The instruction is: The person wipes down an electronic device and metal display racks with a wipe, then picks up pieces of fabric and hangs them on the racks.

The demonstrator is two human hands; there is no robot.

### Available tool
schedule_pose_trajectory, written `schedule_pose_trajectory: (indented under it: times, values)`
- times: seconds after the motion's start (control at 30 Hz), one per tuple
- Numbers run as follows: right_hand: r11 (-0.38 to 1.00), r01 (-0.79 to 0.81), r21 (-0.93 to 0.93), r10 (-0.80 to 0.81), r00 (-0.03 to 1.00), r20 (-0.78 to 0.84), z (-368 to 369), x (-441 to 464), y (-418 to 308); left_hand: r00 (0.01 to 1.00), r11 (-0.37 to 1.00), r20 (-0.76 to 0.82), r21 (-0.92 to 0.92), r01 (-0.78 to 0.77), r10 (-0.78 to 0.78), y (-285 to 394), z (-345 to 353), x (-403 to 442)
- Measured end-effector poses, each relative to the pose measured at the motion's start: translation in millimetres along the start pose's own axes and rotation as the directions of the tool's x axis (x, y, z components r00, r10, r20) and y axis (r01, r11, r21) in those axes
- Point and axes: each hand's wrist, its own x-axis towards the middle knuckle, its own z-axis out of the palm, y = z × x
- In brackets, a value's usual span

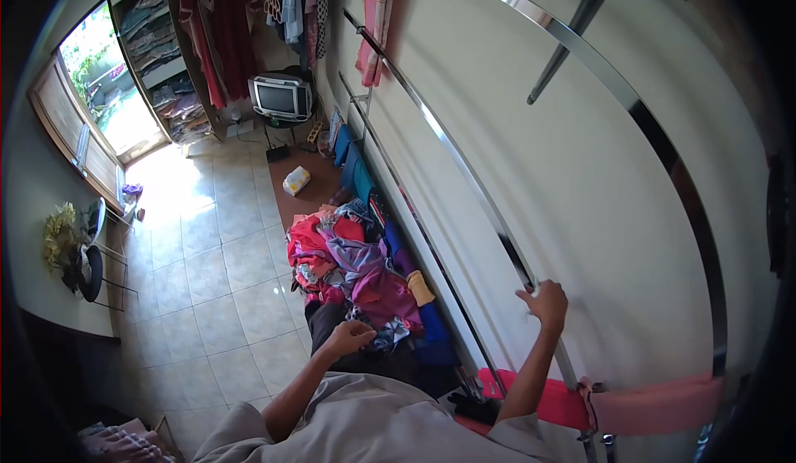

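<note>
My right hand is closed at a chrome rack bar, its thumb pointing left. A bit of white cloth or tissue shows between the fingers and the bar; most of it is hidden. Lower in the head view, my left hand hangs loosely bent over my dark-clad leg, with nothing visible in it. Just past that hand lies a heap of clothes in pink, red, lilac and purple. A pink cloth drapes over the rack's near end.
Other chrome bars run along the wall, one with a dark bracket. A tissue pack lies on a brown mat. Farther off stand a television, a shelf of folded clothes and an open door. A chair is at left.
</note>
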Motion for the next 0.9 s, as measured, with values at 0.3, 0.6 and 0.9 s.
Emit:
schedule_pose_trajectory:
  times: [0.3,0.6,0.9]
  values:
    - [0.992,0.1,-0.071,-0.101,0.995,-0.005,-21.0,115.6,-147.6,0.997,0.992,-0.017,-0.103,0.07,-0.072,18.0,-55.0,37.6]
    - [0.988,0.152,-0.042,-0.155,0.985,-0.081,-19.3,257.8,-301.2,0.974,0.967,-0.221,-0.253,-0.013,-0.045,1.7,-183.5,114.8]
    - [0.991,0.076,0.108,-0.04,0.953,-0.299,-18.3,294.7,-373.6,0.953,0.991,-0.299,-0.13,0.015,-0.054,72.7,-338.2,165.4]
